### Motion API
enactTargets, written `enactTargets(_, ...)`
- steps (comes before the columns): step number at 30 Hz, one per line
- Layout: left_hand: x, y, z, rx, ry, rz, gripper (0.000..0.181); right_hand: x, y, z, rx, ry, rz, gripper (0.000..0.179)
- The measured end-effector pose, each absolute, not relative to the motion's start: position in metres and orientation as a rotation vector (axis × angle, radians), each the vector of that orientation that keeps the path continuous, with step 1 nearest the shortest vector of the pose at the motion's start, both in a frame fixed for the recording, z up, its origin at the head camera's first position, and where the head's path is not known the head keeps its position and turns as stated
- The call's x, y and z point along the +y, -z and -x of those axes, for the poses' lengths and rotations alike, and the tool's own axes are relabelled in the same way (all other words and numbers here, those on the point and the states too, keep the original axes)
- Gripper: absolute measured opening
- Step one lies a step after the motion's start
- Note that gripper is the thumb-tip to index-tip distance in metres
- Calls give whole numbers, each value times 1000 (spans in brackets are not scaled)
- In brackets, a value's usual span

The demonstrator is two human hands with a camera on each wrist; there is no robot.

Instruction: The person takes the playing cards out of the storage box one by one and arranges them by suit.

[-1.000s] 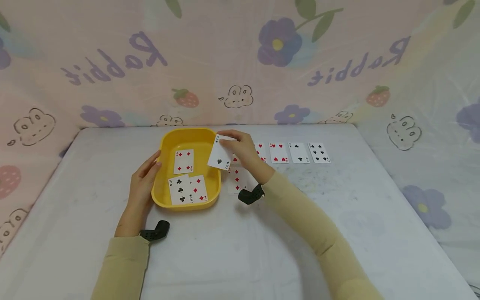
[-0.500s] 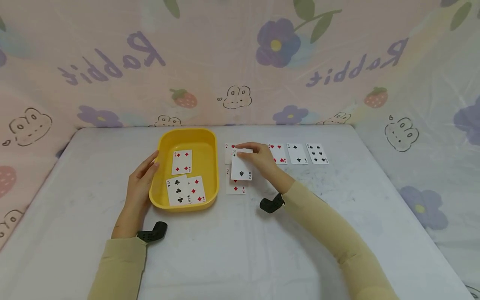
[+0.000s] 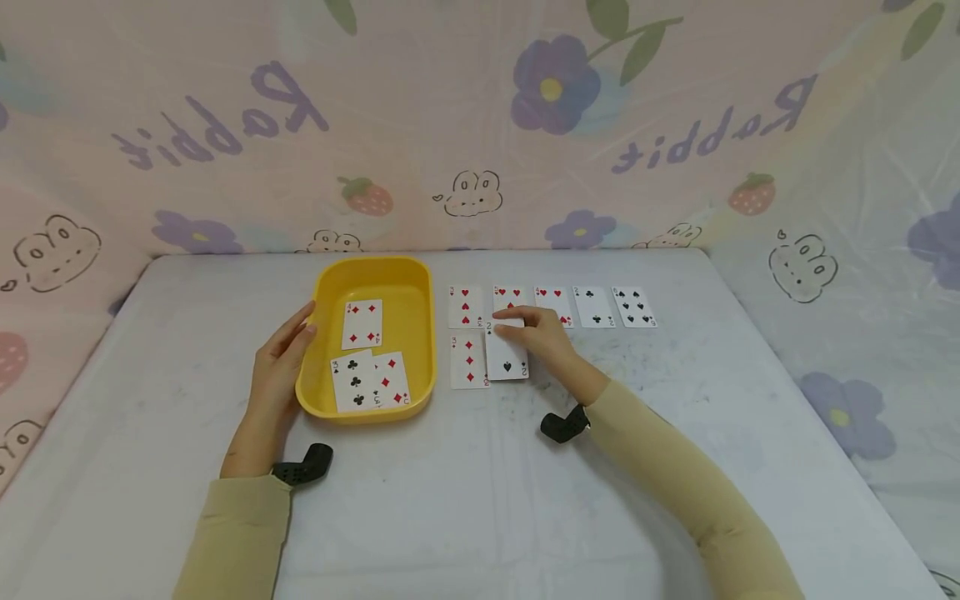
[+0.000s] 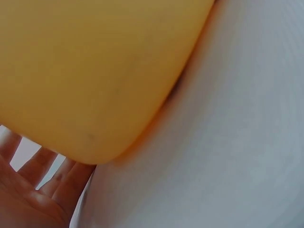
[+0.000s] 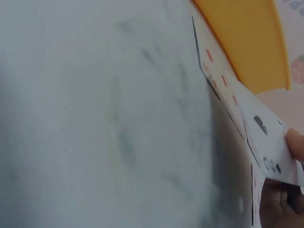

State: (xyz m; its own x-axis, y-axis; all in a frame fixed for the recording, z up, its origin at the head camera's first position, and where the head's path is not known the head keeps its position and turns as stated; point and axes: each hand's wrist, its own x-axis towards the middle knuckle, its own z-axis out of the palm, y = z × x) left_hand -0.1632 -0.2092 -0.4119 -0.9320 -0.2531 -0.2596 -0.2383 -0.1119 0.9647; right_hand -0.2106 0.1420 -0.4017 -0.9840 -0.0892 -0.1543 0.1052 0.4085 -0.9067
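Fingers [image 3: 528, 314] of right hand [image 3: 551, 342] pinch the two of spades [image 3: 507, 360].
It has moved from the tray [image 3: 427, 308], touched by relaxed left hand [image 3: 277, 367], to beside three of diamonds [image 3: 468, 365]; placing seems unfinished.

The white two of spades [image 3: 507, 354] is marked in black. At nine o'clock from it, the tray [image 3: 405, 327] is coloured plain yellow; at two o'clock, the white six of spades [image 3: 634, 307] is dotted with black. At twelve, the pale pink backdrop [image 3: 420, 117] is patterned with purple flowers [image 3: 556, 83], green-topped red strawberries [image 3: 367, 198] and black-outlined rabbit faces [image 3: 473, 193].
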Motion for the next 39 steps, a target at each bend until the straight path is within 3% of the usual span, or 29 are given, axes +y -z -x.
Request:
enactTargets(13,-206,411,165,-2084,2269,-557,45,159,408,207,2494,1592,-138,34)
enactTargets(25,-209,411,162,-2072,2261,-565,45,155,410,194,2825,1148,230,39)
enactTargets(39,-209,412,163,-2064,2258,-571,45,139,399,193,2852,1161,162,35)
